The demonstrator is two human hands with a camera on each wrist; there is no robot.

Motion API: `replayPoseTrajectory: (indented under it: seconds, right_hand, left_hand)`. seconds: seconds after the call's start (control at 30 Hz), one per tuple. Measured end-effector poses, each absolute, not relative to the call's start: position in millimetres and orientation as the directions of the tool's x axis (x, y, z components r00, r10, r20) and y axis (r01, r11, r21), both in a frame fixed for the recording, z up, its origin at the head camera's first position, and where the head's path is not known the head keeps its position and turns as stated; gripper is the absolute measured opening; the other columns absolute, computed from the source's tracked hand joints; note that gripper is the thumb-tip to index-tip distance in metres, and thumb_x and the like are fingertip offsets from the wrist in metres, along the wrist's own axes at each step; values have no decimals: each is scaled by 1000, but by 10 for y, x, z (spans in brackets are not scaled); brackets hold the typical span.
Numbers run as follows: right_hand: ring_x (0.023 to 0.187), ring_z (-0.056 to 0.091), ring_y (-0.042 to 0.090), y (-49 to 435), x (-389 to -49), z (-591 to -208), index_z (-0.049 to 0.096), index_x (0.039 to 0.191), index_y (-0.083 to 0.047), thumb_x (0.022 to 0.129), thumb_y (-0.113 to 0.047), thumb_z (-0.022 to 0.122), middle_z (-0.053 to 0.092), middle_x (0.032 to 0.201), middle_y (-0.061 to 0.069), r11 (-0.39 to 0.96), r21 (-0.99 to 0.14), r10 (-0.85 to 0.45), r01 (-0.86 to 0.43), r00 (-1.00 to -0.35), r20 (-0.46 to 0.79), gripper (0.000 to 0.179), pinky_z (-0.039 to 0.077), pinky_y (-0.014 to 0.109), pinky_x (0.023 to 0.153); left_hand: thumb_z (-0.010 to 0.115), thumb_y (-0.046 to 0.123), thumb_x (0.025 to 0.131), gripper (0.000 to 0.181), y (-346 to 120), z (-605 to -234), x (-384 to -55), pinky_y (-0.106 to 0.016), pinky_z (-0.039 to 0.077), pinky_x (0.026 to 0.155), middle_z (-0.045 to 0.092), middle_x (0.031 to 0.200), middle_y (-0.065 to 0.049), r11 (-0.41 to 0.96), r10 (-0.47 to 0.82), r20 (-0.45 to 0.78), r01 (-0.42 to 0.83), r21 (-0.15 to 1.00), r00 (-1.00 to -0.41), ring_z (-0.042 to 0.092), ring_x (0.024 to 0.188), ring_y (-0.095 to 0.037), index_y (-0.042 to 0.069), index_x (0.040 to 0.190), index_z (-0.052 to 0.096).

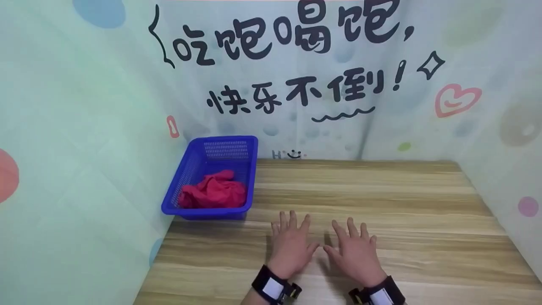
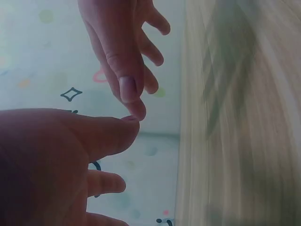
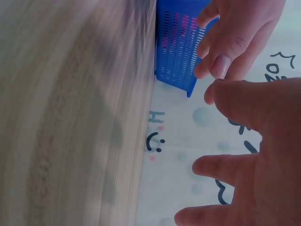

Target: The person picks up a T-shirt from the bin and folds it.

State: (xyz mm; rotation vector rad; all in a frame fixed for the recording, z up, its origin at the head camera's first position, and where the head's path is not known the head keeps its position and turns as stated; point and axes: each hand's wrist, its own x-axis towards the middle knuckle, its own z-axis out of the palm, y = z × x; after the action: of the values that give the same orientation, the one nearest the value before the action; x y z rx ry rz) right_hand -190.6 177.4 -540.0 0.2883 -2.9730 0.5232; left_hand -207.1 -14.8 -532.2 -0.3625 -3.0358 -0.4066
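Observation:
Side by side above the front of the table are my left hand and my right hand, fingers spread and palms down, with nothing held in either. A narrow gap parts the two thumbs in the head view. Both wrist views show the hands raised off the wood, their shadows cast on it. To the left of my left hand stands a blue plastic basket with slotted walls. Crumpled red cloth lies inside it; its full shape is hidden in the folds.
The wood-grain table runs back to a printed fabric backdrop with dark lettering. Fabric walls also stand at the left and right sides. The basket sits at the back left, close to the left wall.

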Motion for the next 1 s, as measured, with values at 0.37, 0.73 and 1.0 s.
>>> replayPoseTrajectory:
  seconds: [0.37,0.73,1.0]
  right_hand:
    - [145,30,73,1690,-1906,-5409,47,160,-12,99,-52,67,35,163,38,910,-347,-189,-228,-971,144,75,26,90,108]
    - [143,33,73,1709,-1792,-5486,45,161,-14,99,-49,70,37,162,39,906,-345,-207,-245,-968,144,76,27,90,107]
    - [143,34,73,1682,-1816,-5464,47,160,-13,99,-49,70,39,161,39,897,-355,-220,-263,-963,157,75,28,90,107]
  left_hand:
    - [60,59,102,75,-185,-5077,-2098,-71,25,126,29,172,-23,938,346,53,347,-3,-937,23,161,-49,30,167,35]
    - [64,58,100,78,-1328,-4639,-2769,-79,23,122,28,170,-32,987,128,182,143,74,-975,19,158,-58,20,164,41]
    - [58,60,102,85,-2224,-4282,-3431,-85,28,114,22,170,-36,979,-41,-46,-49,197,-998,17,156,-64,18,169,27]
